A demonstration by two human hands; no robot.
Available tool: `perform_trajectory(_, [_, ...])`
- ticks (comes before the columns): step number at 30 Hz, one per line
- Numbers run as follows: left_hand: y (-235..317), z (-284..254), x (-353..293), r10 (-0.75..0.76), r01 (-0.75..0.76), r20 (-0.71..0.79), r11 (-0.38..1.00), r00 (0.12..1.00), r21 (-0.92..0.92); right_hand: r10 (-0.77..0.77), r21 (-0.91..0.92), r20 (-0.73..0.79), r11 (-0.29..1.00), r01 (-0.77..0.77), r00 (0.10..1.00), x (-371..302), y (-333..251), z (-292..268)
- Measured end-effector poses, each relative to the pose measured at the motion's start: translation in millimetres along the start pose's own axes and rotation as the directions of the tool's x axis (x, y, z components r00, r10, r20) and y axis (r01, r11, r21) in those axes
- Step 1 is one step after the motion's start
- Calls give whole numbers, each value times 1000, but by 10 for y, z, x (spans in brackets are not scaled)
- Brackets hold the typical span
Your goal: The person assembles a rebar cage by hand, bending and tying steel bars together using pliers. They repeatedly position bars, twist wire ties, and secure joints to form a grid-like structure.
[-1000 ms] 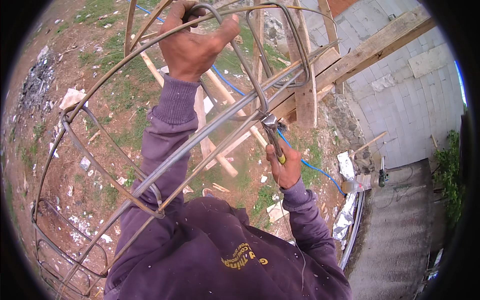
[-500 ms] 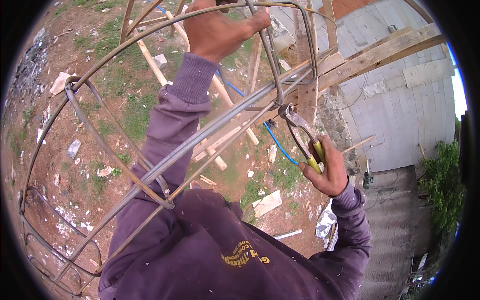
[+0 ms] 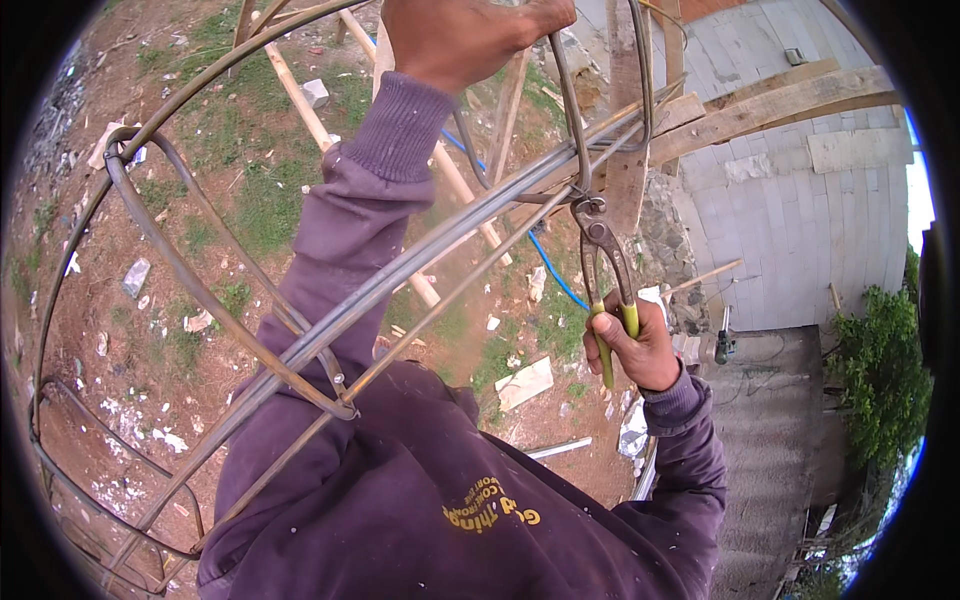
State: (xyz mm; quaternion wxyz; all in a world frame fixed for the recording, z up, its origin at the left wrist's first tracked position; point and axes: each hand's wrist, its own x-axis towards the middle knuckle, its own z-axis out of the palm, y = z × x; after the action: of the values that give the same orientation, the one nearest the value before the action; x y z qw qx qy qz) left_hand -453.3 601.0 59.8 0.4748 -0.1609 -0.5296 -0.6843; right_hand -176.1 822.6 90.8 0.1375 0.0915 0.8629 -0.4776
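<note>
My right hand (image 3: 648, 345) is closed around the yellow-green handles of steel tying pincers (image 3: 599, 235). The pincer jaws meet a crossing of a bent steel stirrup (image 3: 573, 115) and the long rebar rods (image 3: 430, 245), which run diagonally from lower left to upper right. At the top edge, my left hand (image 3: 460, 42) is closed round the upper part of the same stirrup, its fingers partly cut off by the frame. A second stirrup (image 3: 195, 270) is attached to the rods farther left, under my left arm. Any tie wire in the jaws is too small to make out.
Wooden beams (image 3: 780, 105) cross at upper right, beside rubble stone and a grey paved surface (image 3: 760, 255). Bamboo poles (image 3: 295, 85) and a blue hose (image 3: 558, 272) lie below the rods. Littered ground with grass spreads left; a green bush (image 3: 880, 355) stands at far right.
The pincers have swung to a more upright angle, with my right hand lower and their handles nearer vertical. My left hand and the stirrup sit slightly higher and farther right in view.
</note>
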Motion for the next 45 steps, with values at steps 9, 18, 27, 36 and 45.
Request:
perform_trajectory(9, [-79,-41,25,10,-7,48,999,999,-44,-119,-276,-281,960,38,952,118,214,317])
perform_trajectory(18, [-8,-32,21,-17,17,-11,999,1000,-36,-741,-990,46,-124,-70,670,-136,-395,-380])
perform_trajectory(27, [-17,-33,2,-23,23,-12,1000,1000,1,-33,-400,51,915,51,998,200,-386,-618])
perform_trajectory(36, [-28,-73,12,-30,30,16,999,999,10,-234,-720,-92,687,98,968,34,-462,-427])
perform_trajectory(45, [41,-76,39,-25,26,-1,999,1000,30,-346,-575,-355,813,89,868,61,83,237])
